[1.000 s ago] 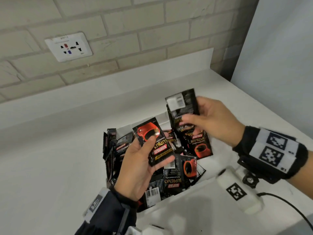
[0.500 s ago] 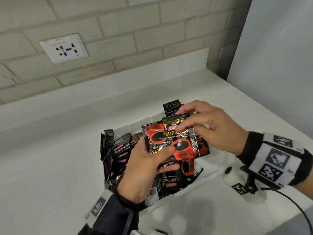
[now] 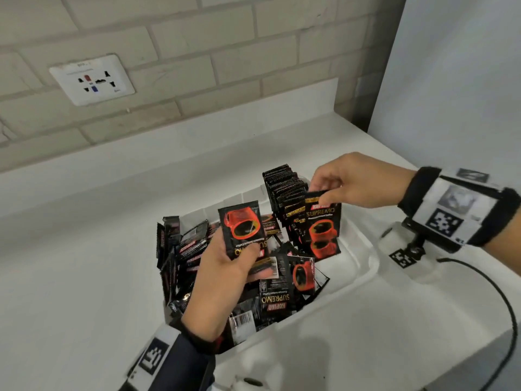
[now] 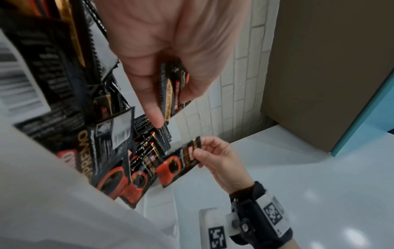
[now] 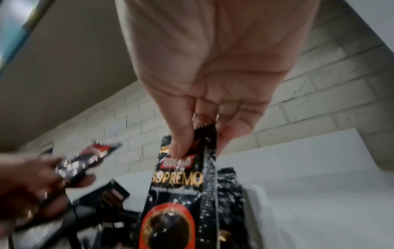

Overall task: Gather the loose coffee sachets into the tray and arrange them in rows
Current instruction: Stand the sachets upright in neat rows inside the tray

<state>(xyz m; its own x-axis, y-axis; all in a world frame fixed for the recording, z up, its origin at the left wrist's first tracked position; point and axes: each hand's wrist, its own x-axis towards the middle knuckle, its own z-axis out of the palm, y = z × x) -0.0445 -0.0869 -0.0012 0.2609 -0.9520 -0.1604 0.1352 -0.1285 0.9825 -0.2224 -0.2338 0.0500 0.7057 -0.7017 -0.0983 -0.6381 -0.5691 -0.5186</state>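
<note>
Over the white tray, the right hand pinches one coffee sachet beside the standing row; the left hand grips another sachet. Sorting continues; slotting it upright likely follows.

Sachets: glossy black foil-look film, serrated edges, specular glints in right wrist view. Tray: white, matt, smooth plastic-looking. Desk: white, smooth, slight sheen. Wall: painted brick, rough matt. Socket plate: white smooth plastic. Wrist bands: black cloth.
</note>
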